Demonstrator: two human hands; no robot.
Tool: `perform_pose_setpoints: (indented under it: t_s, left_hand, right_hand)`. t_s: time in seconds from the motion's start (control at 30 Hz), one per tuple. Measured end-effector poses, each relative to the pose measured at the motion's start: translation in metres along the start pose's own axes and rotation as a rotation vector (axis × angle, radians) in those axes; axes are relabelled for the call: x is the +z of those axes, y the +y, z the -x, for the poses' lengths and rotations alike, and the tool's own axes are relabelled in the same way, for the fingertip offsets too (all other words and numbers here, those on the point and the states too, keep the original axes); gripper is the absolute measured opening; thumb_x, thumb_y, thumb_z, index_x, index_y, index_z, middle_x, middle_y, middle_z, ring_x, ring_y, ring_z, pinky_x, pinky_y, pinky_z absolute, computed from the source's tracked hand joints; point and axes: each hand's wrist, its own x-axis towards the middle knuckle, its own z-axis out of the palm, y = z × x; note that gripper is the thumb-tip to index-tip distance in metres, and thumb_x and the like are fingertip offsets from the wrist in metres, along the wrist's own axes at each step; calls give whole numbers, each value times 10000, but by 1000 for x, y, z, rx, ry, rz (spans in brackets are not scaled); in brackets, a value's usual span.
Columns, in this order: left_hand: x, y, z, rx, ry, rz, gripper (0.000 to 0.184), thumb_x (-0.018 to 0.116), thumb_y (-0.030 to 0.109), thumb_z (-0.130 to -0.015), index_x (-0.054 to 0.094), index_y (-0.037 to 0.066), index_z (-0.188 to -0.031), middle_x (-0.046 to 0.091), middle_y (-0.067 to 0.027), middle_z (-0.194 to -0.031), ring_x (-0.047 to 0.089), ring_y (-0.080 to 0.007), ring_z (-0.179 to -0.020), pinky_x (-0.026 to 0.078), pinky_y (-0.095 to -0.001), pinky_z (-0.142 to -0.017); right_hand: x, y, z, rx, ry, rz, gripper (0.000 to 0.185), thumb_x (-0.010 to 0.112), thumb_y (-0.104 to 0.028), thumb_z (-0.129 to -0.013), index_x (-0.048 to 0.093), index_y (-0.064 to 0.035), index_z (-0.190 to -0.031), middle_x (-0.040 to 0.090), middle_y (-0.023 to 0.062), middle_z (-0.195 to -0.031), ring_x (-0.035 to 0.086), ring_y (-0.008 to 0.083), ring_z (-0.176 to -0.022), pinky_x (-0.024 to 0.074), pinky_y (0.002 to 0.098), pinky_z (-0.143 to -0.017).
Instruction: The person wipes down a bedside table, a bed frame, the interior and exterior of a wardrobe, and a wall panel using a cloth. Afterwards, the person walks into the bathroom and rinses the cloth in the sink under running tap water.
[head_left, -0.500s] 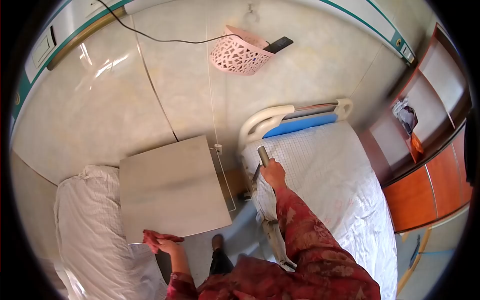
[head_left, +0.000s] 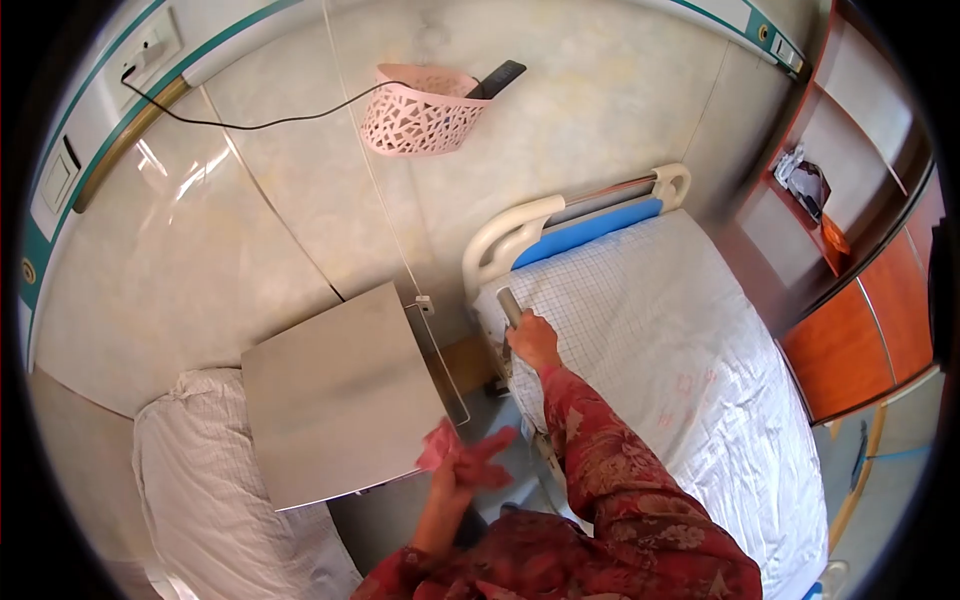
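Observation:
My right hand point(head_left: 533, 340) is closed around a grey bed rail point(head_left: 509, 305) at the near-left corner of the bed's head end. The rail's rounded end sticks out past my fingers. My left hand point(head_left: 450, 485) grips a crumpled red cloth point(head_left: 484, 465), which hangs out on both sides of the fingers. That hand is in the gap between the bedside cabinet point(head_left: 340, 400) and the bed point(head_left: 640, 330), just off the cabinet's front right corner. A white checked sheet covers the mattress.
A pink basket point(head_left: 420, 115) with a black phone-like device point(head_left: 497, 79) hangs on the wall, a cable running to it. Another bed point(head_left: 225, 470) with white bedding stands left of the cabinet. Open shelves point(head_left: 835, 140) and orange cupboard doors point(head_left: 838, 355) are at the right.
My left hand has moved right with the red cloth, from the cabinet's front left edge to its right corner. My right hand stays on the rail. The view has shifted slightly.

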Motion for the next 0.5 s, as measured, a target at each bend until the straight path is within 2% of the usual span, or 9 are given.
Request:
perform_pose_setpoints:
  t_s: [0.07, 0.1, 0.13, 0.2, 0.23, 0.3, 0.33, 0.4, 0.5]
  left_hand:
    - [2, 13, -3, 134, -24, 5, 179, 461, 183, -1002, 551, 32, -967, 589, -44, -808, 586, -152, -842, 518, -309, -766]
    - [23, 28, 8, 339, 73, -359, 173, 512, 159, -971, 543, 40, -1092, 606, -72, -908, 606, -179, -878, 526, -329, -760]
    - [40, 42, 21, 540, 170, -723, 292, 563, 135, -939, 535, 48, -1216, 622, -100, -1009, 626, -206, -913, 533, -349, -753]
    - [-7, 71, 0, 1083, 381, -1666, 463, 631, 160, -875, 493, 49, -1303, 559, -182, -1250, 574, -316, -1116, 477, -462, -901]
    - [-21, 78, -8, 1097, 392, -1669, 463, 631, 160, -875, 493, 49, -1303, 559, -182, -1250, 574, -316, -1116, 477, -462, -901]
    - [-45, 87, -14, 1066, 493, -2315, 566, 624, 205, -841, 453, -10, -1336, 419, -269, -1393, 392, -415, -1315, 325, -588, -1040]
    - [-48, 91, -17, 1068, 521, -2321, 566, 624, 205, -841, 453, -10, -1336, 419, -269, -1393, 392, -415, -1315, 325, -588, -1040]
    - [-49, 94, -31, 882, 481, -2307, 673, 625, 294, -838, 397, -14, -1390, 322, -243, -1484, 237, -394, -1415, 207, -597, -1105]
    - [-49, 103, -45, 867, 517, -2398, 721, 628, 328, -837, 362, -2, -1420, 315, -205, -1499, 240, -395, -1409, 221, -578, -1108]
  right_hand:
    - [1, 0, 3, -19, 11, 27, 351, 613, -270, -780, 546, 18, -970, 652, 258, -869, 635, 430, -850, 499, 510, -774]
    - [4, 2, 3, -14, 5, 21, 351, 613, -270, -780, 546, 18, -970, 652, 258, -869, 635, 430, -850, 499, 510, -774]
    - [5, 4, 1, -31, 21, 24, 358, 611, -275, -780, 547, 22, -968, 653, 257, -857, 638, 429, -832, 502, 510, -765]
    - [9, 5, 1, -57, 29, 14, 364, 609, -280, -780, 547, 26, -966, 655, 257, -845, 640, 428, -813, 505, 511, -755]
    - [6, 3, -1, -42, 27, 10, 367, 621, -285, -776, 560, 31, -952, 656, 268, -846, 645, 431, -820, 512, 508, -758]
    - [3, 1, 0, -26, 21, 15, 368, 638, -289, -765, 571, 31, -934, 659, 273, -848, 651, 434, -827, 519, 507, -760]
    - [5, 2, 1, -26, 16, 20, 369, 636, -291, -765, 570, 29, -936, 660, 271, -849, 650, 434, -826, 517, 510, -759]
    - [3, 2, -2, -32, -1, -10, 359, 632, -293, -766, 570, 19, -933, 660, 264, -847, 648, 436, -827, 515, 515, -759]
    - [13, 7, -8, -43, 37, 23, 342, 638, -299, -763, 562, -1, -911, 659, 246, -827, 644, 438, -812, 512, 536, -736]
